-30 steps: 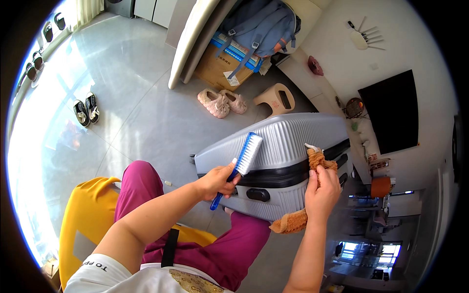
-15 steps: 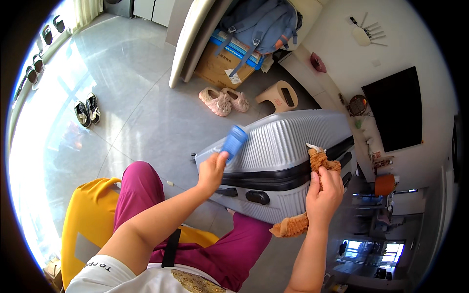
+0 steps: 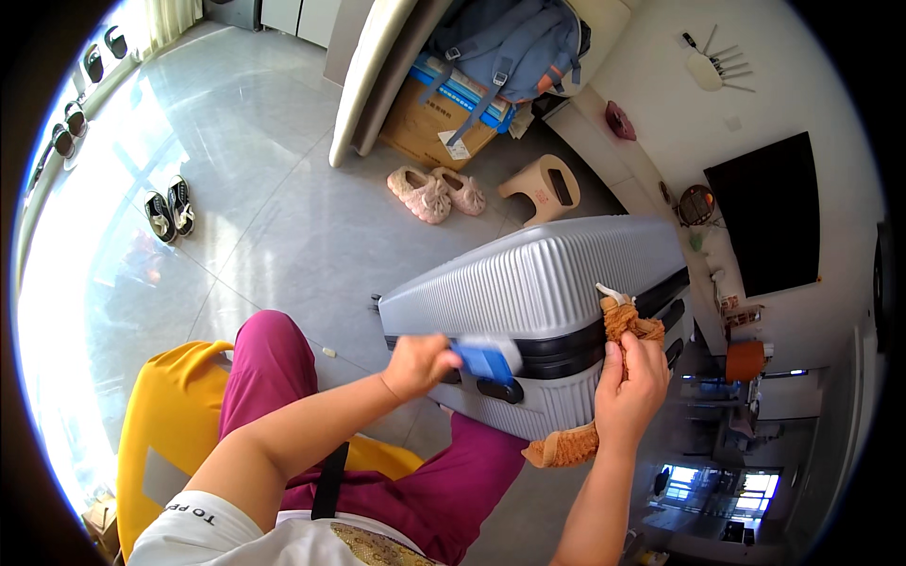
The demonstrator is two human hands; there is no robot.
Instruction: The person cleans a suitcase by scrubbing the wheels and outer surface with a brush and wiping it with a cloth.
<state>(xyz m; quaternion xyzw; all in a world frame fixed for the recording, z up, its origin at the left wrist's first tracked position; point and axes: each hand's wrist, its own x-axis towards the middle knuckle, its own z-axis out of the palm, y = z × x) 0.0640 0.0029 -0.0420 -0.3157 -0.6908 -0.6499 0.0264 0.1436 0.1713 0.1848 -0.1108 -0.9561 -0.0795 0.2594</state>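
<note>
A silver ribbed suitcase [image 3: 505, 278] with black trim lies before me. My left hand [image 3: 418, 366] is closed on one end of a blue brush [image 3: 486, 362], whose pale upper side is smeared by motion. The brush is over the dark band and handle on the suitcase's near side; whether it touches cannot be told. At the suitcase's right end, my right hand [image 3: 634, 389] grips a fluffy brown cloth [image 3: 618, 313] with a white loop on top. The cloth's other end hangs out beside my wrist, against the suitcase's lower side.
Beyond the suitcase are a beige stool [image 3: 543, 191] and fluffy pink slippers [image 3: 422, 193]. Black sneakers [image 3: 170, 209] sit on the grey tiled floor at left. A cardboard box [image 3: 429, 123] and blue backpack [image 3: 519, 57] are at the back. A yellow seat [image 3: 156, 406] is beneath me.
My left hand has swung the blue brush down and toward me, from above the ribbed top to the black band. My right hand has barely shifted with the cloth.
</note>
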